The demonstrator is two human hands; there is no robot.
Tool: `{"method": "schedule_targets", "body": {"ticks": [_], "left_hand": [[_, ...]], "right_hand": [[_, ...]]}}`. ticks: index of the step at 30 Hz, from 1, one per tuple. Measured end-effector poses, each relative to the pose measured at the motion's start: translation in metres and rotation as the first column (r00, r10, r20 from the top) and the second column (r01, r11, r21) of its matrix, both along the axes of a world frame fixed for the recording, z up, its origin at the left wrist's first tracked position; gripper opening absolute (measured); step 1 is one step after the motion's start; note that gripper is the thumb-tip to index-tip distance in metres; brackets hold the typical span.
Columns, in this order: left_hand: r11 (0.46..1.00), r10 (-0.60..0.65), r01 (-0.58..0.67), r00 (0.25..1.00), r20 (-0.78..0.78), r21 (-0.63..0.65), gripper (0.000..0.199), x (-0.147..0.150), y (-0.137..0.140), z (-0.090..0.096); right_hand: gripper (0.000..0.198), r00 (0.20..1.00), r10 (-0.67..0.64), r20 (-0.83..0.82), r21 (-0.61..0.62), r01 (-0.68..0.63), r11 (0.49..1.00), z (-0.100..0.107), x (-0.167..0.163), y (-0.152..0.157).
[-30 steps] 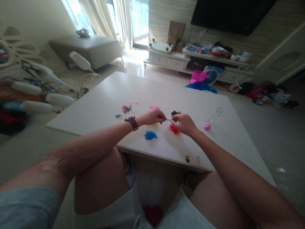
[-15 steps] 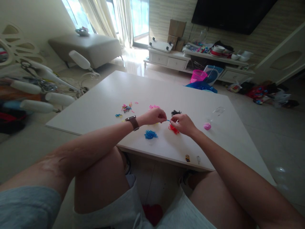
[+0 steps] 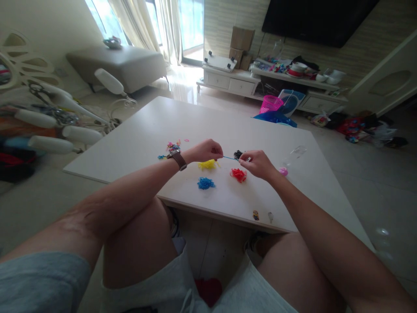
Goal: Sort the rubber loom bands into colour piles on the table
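A thin blue rubber band [image 3: 230,158] is stretched taut between my two hands above the white table. My left hand [image 3: 210,151], with a brown-strapped watch on its wrist, pinches one end. The other end sits between the thumb and fingertips of my right hand [image 3: 256,162]. Below the hands lie piles of yellow bands [image 3: 207,164], red bands [image 3: 239,175] and blue bands [image 3: 206,183]. Black bands [image 3: 239,154] show partly behind my right fingers. A mixed-colour heap [image 3: 173,146] lies left, partly covered by my left wrist.
On the white table [image 3: 276,204] a small yellow figure [image 3: 256,215] and a clear piece [image 3: 270,217] lie near the front edge. A pink item [image 3: 283,171] and a clear container [image 3: 299,151] are to the right. White lamp arms [image 3: 81,135] stand beyond the left edge.
My hands have drawn apart and risen slightly, and the blue rubber band between them is now longer and taut. The yellow pile has come into fuller view.
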State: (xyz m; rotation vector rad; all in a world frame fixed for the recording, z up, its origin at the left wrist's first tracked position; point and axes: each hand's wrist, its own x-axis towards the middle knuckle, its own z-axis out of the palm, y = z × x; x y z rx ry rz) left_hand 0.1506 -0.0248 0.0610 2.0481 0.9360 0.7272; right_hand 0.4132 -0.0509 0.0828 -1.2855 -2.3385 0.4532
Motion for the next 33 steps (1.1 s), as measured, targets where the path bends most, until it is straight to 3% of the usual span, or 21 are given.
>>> {"method": "schedule_targets", "body": {"ticks": [4, 11, 15, 21, 27, 30, 33], "left_hand": [[0.999, 0.035, -0.035, 0.999, 0.019, -0.014, 0.012, -0.003, 0.001, 0.001], [0.993, -0.087, 0.088, 0.996, 0.029, -0.074, 0.016, 0.012, -0.009, -0.004], [0.997, -0.019, 0.022, 0.999, 0.045, -0.072, 0.017, 0.005, -0.006, -0.008], [0.996, 0.089, -0.089, 0.996, -0.004, -0.027, 0.014, -0.005, -0.002, -0.010], [0.998, 0.030, -0.028, 0.999, 0.034, -0.051, 0.004, -0.002, 0.000, -0.014], [0.994, 0.008, 0.000, 0.997, 0.082, -0.106, 0.007, -0.001, 0.001, -0.017], [0.991, 0.017, -0.003, 0.995, 0.102, -0.132, 0.015, 0.000, -0.001, -0.016]], "right_hand": [[0.016, 0.998, -0.014, -0.056, 0.007, 0.014, 1.000, 0.001, 0.003, 0.001], [0.015, 0.989, 0.139, -0.055, 0.030, -0.138, 0.990, -0.014, -0.013, -0.007], [0.013, 0.989, 0.142, -0.051, 0.004, -0.142, 0.990, -0.023, -0.019, -0.012], [0.011, 0.967, 0.248, 0.065, -0.078, -0.243, 0.967, -0.044, -0.038, -0.027], [0.015, 0.891, 0.407, 0.203, -0.162, -0.379, 0.911, -0.058, -0.052, -0.035], [0.016, 0.900, 0.368, 0.233, -0.169, -0.335, 0.927, -0.058, -0.055, -0.037], [0.019, 0.929, 0.275, 0.247, -0.101, -0.257, 0.961, -0.051, -0.054, -0.037]]}}
